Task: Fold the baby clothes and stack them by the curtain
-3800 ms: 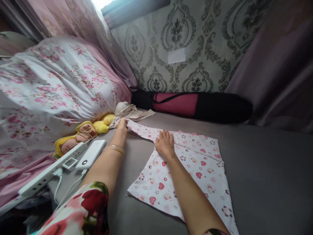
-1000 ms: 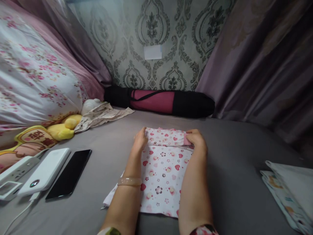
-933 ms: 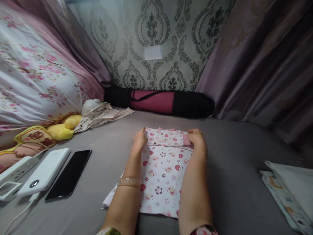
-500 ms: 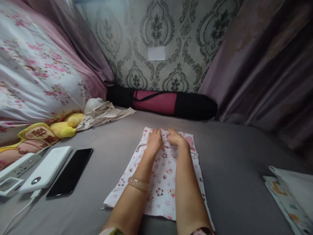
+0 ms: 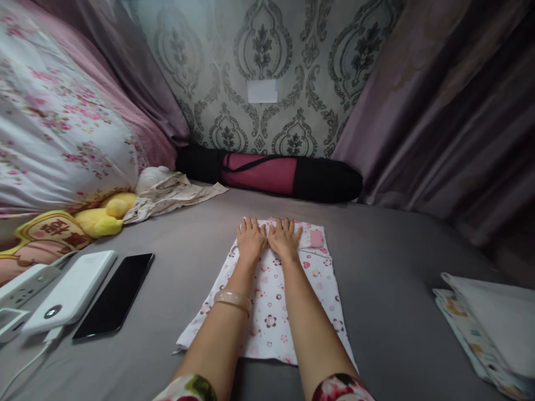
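A white cloth printed with pink and brown flowers lies spread on the grey sheet in front of me. Its far edge is turned over into a band, and a plain pink patch shows at the right of that band. My left hand rests flat on the far left part of the band, fingers spread. Close beside it, my right hand also lies flat with its fingers apart, pressing on the middle of the band. My forearms cover part of the cloth.
On the left lie a black phone, a white power bank with a cable, a power strip and yellow plush toys. Along the wall is a black and magenta rolled bag. Folded fabric sits at right.
My right hand has gone from bent fingers at the far edge to lying flat, slightly left, next to the left hand. The left fingers have spread. The view has shifted slightly.
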`<state>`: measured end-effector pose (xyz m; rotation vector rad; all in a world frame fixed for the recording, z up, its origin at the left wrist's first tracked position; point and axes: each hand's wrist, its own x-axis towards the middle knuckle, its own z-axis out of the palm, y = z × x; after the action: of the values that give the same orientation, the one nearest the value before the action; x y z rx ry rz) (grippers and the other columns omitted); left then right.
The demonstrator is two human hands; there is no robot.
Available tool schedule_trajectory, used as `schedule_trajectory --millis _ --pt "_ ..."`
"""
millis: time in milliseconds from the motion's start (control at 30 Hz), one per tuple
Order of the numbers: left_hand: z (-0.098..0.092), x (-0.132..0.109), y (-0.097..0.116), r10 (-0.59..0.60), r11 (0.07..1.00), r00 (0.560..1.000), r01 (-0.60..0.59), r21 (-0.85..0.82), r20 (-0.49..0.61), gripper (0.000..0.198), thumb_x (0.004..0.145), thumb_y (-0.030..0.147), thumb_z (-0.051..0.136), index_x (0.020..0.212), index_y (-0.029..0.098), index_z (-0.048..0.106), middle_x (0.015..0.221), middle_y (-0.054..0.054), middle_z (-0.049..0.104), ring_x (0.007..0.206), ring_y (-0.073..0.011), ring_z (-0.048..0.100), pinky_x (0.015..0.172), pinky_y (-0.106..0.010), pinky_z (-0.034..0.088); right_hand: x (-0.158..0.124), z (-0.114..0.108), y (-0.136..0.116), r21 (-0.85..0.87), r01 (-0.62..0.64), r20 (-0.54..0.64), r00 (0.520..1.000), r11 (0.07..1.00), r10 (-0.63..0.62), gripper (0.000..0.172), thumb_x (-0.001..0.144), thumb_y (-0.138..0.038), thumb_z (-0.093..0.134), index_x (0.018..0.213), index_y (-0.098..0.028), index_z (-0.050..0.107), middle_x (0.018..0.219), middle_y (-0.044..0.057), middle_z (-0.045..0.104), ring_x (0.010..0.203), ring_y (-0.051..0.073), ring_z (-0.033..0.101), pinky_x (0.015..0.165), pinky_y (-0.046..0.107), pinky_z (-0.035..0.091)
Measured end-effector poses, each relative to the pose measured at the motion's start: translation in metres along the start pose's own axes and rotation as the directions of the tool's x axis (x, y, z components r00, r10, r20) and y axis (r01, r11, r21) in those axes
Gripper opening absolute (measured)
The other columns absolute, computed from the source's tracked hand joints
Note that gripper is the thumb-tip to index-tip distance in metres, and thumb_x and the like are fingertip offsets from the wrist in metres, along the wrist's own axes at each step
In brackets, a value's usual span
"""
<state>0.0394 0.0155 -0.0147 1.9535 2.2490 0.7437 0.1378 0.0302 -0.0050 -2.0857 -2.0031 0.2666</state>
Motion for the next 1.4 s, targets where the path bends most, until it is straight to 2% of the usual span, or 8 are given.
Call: schedule_trajectory --millis 267,433,700,900,1033,1200,1300,1400 --pt "0.002 0.001 -0.002 0.016 0.999 1.0 -0.016 0.051 0.004 0.055 0.095 0.033 0.031 0.139 0.003 0.045 0.148 -0.025 0.039 0.141 -0.036 0.03 0.114 -0.051 0.021 -0.005 -0.005 0.002 0.006 0.039 0.001 0.999 0.999 -0.039 0.059 0.098 -0.038 0.019 0.149 -0.013 0.032 0.158 0.013 0.024 0.146 0.027 0.011 0.114 0.055 0.0" --pt "-0.001 0.008 -0.013 0.06 0.992 0.99 -0.074 0.106 0.131 0.059 0.095 0.036 0.029 0.142 0.003 0.039 0.15 -0.023 0.036 0.142 -0.0346 0.029 0.114 -0.048 0.024 -0.008 -0.009 0.019 -0.017 0.095 0.042 0.995 0.995 -0.094 0.065 0.098 -0.04 0.02 0.151 -0.002 0.021 0.16 0.015 0.016 0.147 0.023 0.008 0.117 0.043 0.001" --pt "-0.014 0.014 -0.036 0.147 0.972 0.946 -0.193 0.136 0.29 0.067 0.097 0.047 0.021 0.148 0.006 0.031 0.156 -0.017 0.029 0.145 -0.0309 0.023 0.115 -0.045 0.022 -0.014 -0.01 0.047 -0.094 0.101 -0.048 0.993 0.99 -0.106 0.069 0.099 -0.046 0.023 0.152 -0.002 0.021 0.16 0.016 0.014 0.147 0.025 0.01 0.117 0.039 0.003" --pt "-0.014 0.012 -0.038 0.152 0.973 0.955 -0.191 0.133 0.253 0.066 0.097 0.047 0.019 0.147 0.007 0.033 0.156 -0.016 0.03 0.144 -0.0321 0.024 0.115 -0.046 0.021 -0.015 -0.017 0.066 -0.14 0.053 -0.084 0.994 0.989 -0.065 0.076 0.097 -0.053 0.026 0.149 0.002 0.024 0.158 0.021 0.019 0.146 0.031 0.014 0.116 0.042 0.008" --pt "-0.013 0.01 -0.038 0.137 0.978 0.958 -0.172 0.119 0.253 0.067 0.096 0.048 0.018 0.148 0.007 0.032 0.156 -0.016 0.029 0.145 -0.0309 0.022 0.115 -0.045 0.021 -0.016 -0.021 0.08 -0.162 0.079 -0.047 0.995 0.984 -0.087 0.073 0.098 -0.047 0.025 0.148 0.005 0.027 0.156 0.023 0.024 0.144 0.031 0.02 0.116 0.039 0.01" --pt "-0.016 0.018 -0.038 0.119 0.983 0.939 -0.158 0.099 0.322 0.069 0.096 0.052 0.017 0.149 0.009 0.03 0.158 -0.015 0.024 0.146 -0.0312 0.02 0.115 -0.045 0.021 -0.014 -0.021 0.08 -0.175 0.077 -0.03 0.996 0.982 -0.083 0.07 0.098 -0.044 0.025 0.148 0.004 0.026 0.156 0.021 0.024 0.145 0.03 0.019 0.117 0.038 0.009" --pt "-0.026 0.021 -0.039 0.091 0.984 0.908 -0.145 0.103 0.408 0.068 0.096 0.052 0.02 0.15 0.011 0.026 0.159 -0.016 0.02 0.146 -0.0313 0.018 0.114 -0.044 0.023 -0.01 -0.029 0.078 -0.162 0.061 0.059 0.997 0.985 -0.052 0.071 0.098 -0.045 0.024 0.149 0.004 0.023 0.157 0.021 0.02 0.146 0.029 0.016 0.117 0.038 0.01" --pt "-0.044 0.007 -0.04 0.112 0.973 0.901 -0.185 0.138 0.419 0.068 0.094 0.045 0.034 0.15 0.009 0.024 0.159 -0.02 0.016 0.146 -0.0334 0.017 0.113 -0.046 0.024 -0.006 -0.04 0.081 -0.131 0.077 0.131 0.99 0.988 -0.06 0.071 0.098 -0.047 0.02 0.15 0.001 0.023 0.158 0.02 0.019 0.146 0.028 0.015 0.117 0.041 0.011"
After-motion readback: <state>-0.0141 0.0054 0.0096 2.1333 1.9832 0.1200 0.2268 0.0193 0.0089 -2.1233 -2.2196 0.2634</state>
